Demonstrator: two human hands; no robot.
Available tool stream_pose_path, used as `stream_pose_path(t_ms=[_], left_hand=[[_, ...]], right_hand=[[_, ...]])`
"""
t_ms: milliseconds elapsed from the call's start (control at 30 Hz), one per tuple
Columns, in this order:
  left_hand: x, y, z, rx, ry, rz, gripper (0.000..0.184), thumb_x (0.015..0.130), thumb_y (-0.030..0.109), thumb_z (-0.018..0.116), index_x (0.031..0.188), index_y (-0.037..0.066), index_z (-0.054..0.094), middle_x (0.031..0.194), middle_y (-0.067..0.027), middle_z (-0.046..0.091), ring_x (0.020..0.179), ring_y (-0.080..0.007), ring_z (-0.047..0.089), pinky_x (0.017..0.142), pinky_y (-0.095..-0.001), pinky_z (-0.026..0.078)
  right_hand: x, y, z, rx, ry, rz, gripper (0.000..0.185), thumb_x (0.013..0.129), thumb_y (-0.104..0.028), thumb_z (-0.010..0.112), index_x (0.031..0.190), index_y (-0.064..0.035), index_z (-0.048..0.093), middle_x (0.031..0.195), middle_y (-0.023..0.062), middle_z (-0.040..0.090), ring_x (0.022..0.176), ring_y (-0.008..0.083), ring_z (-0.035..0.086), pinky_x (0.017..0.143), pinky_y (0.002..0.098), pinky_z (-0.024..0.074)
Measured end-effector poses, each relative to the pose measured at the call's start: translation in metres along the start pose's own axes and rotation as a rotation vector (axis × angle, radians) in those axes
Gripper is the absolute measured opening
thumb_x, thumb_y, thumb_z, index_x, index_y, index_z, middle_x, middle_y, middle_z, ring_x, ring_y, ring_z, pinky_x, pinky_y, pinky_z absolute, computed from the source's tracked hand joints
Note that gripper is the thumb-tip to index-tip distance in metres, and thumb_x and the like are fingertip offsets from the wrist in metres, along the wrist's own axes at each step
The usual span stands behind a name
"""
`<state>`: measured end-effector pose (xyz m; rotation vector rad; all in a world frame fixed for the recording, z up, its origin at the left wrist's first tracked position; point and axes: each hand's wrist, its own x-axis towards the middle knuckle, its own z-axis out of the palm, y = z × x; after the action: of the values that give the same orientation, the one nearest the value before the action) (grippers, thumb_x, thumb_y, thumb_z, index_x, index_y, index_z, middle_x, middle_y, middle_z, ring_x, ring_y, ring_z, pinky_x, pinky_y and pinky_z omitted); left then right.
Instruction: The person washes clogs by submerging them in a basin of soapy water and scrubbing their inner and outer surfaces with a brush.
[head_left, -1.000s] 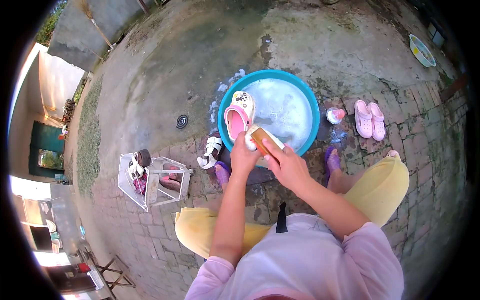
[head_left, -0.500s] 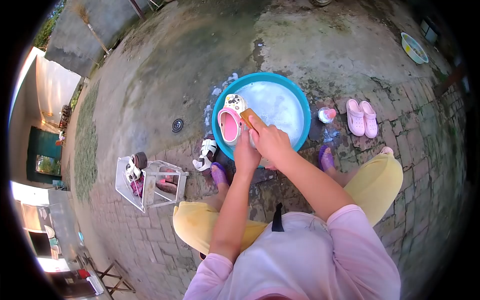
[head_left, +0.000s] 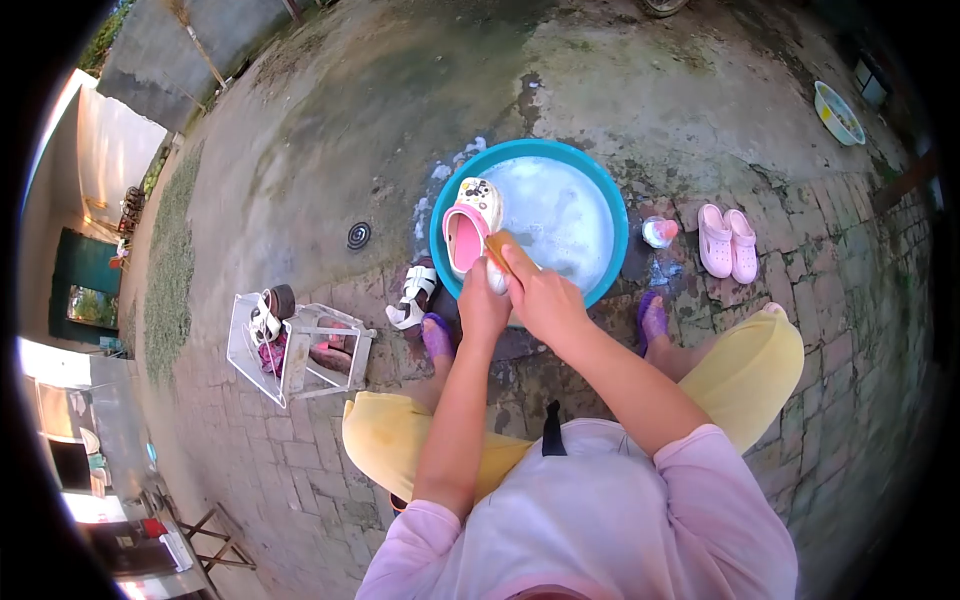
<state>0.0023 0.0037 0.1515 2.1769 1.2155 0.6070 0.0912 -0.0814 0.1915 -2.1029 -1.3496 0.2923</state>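
My right hand (head_left: 550,308) is closed round a wooden-backed brush (head_left: 508,256). Its bristles are hidden against a white shoe (head_left: 496,279), which my left hand (head_left: 484,308) grips; most of that shoe is covered by my hands and the brush. Both hands are over the near edge of a round teal basin (head_left: 622,232) with foamy water. Inside the basin, at its left side, a white clog (head_left: 483,198) with dark prints and a pink lining leans, its toe pointing away from me.
A pink-and-white container (head_left: 659,232) and two pink clogs (head_left: 728,243) are right of the basin. White sandals (head_left: 412,298) lie to its left, near my purple-shod foot. A white rack (head_left: 330,352) holds shoes further left. A pale bowl (head_left: 838,113) sits at far right.
The brush and my right hand have moved left, closer to my left hand, and the brush has tilted. Less of the gripped white shoe shows than a second ago. The view has shifted slightly.
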Motion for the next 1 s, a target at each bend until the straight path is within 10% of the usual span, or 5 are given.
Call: stream_pose_path(t_ms=[1000], left_hand=[[0.004, -0.038, -0.019, -0.146, -0.120, 0.057, 0.066, 0.060, 0.017, 0.074, 0.117, 0.002, 0.045, 0.101, -0.0171, 0.058, 0.094, -0.0267, 0.058, 0.080, -0.0359, 0.046]], right_hand=[[0.014, 0.017, -0.004, 0.273, -0.279, 0.210, 0.042, 0.089, -0.035, 0.041, 0.128, -0.0207, 0.047, 0.084, 0.0213, 0.063, 0.079, 0.0383, 0.061, 0.071, 0.0468, 0.0484]])
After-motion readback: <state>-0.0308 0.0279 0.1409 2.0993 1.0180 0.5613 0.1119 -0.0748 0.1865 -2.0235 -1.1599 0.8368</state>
